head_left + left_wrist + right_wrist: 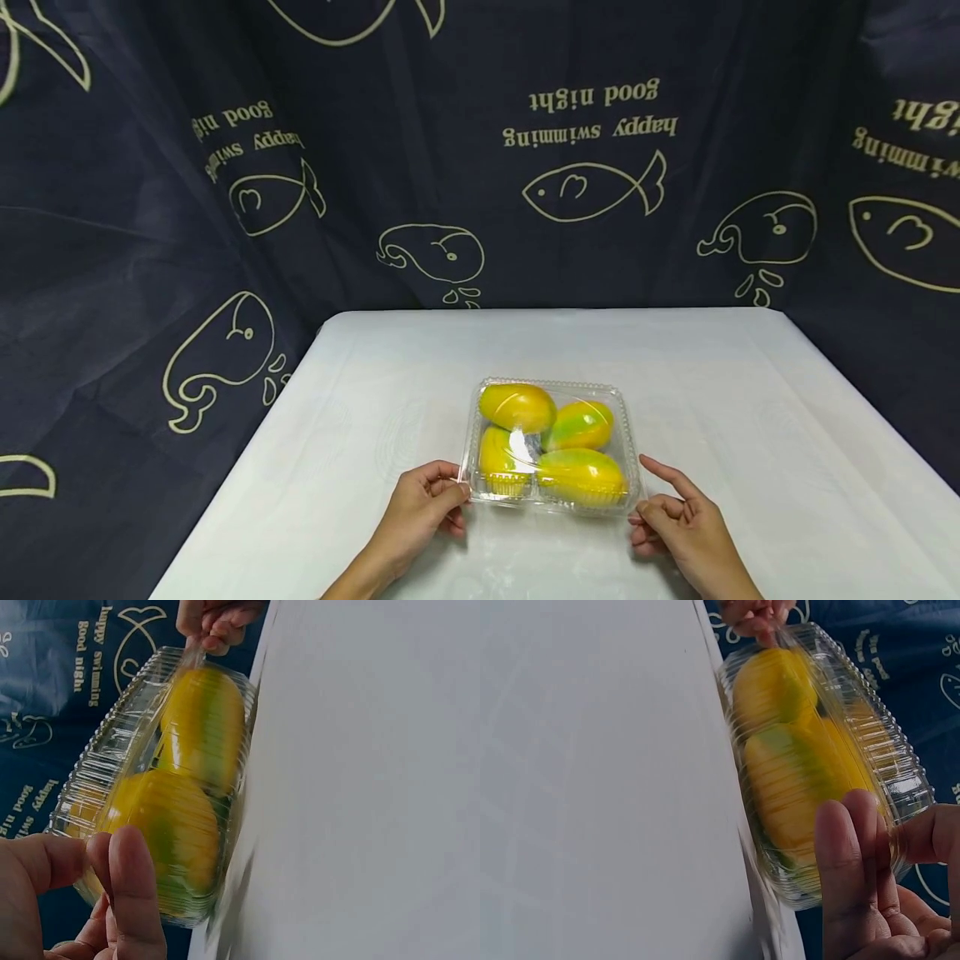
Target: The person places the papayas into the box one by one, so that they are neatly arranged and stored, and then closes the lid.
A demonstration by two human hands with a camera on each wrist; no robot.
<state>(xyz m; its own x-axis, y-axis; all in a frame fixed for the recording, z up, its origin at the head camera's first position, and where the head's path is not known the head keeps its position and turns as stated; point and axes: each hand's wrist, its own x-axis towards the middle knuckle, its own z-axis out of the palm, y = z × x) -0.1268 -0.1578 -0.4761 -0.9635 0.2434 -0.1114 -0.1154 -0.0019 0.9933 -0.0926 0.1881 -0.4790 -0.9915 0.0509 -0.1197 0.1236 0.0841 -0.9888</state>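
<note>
A clear plastic clamshell box sits on the white table, its lid down over several yellow-green mangoes. My left hand pinches the box's front left corner between thumb and fingers. At the front right corner my right hand pinches the rim, with the index finger stretched along the side. The left wrist view shows the thumb and fingertips of the left hand together at the box's edge. The right hand grips the opposite end in the right wrist view.
A white cloth-covered table spreads around the box. Dark blue curtains with fish and whale drawings hang behind it and at both sides. The table's back edge runs right along the curtain.
</note>
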